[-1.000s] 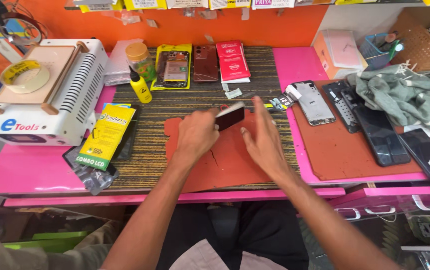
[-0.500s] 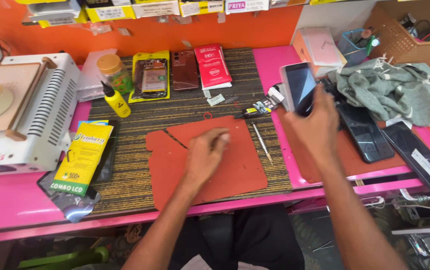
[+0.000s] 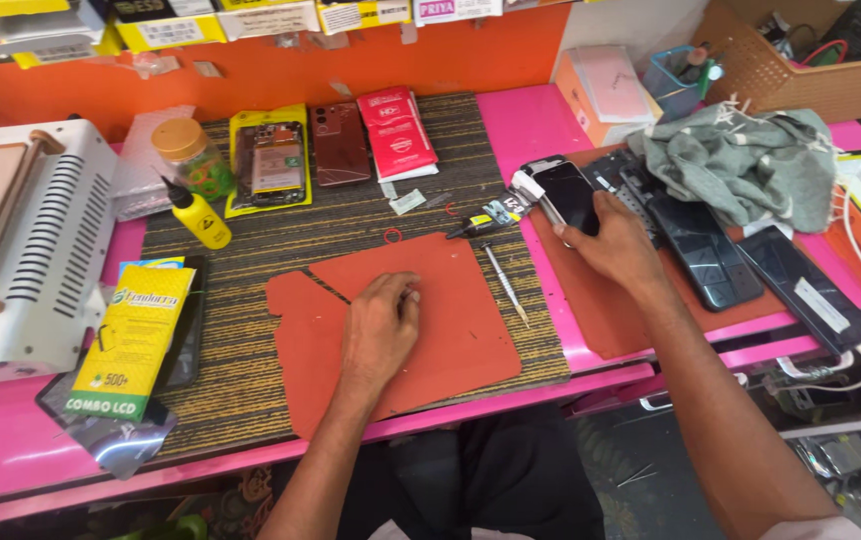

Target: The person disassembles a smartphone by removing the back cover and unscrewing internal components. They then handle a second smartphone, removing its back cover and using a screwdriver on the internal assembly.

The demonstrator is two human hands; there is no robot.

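Note:
My left hand rests palm down on a red-orange mat in the middle of the striped work surface, fingers loosely curled, holding nothing. My right hand is out to the right, gripping a black smartphone by its lower end and setting it down flat near the edge of a brown mat. A second red-orange mat lies partly under the first, to the left.
A thin metal tool lies right of the mats. Several dark phones and a grey cloth are at right. A yellow bottle, packaged parts, a yellow packet and a white machine are at left.
My right hand carried the phone from the centre mat out to the right and lowered it from upright to nearly flat. My left hand stayed on the mat.

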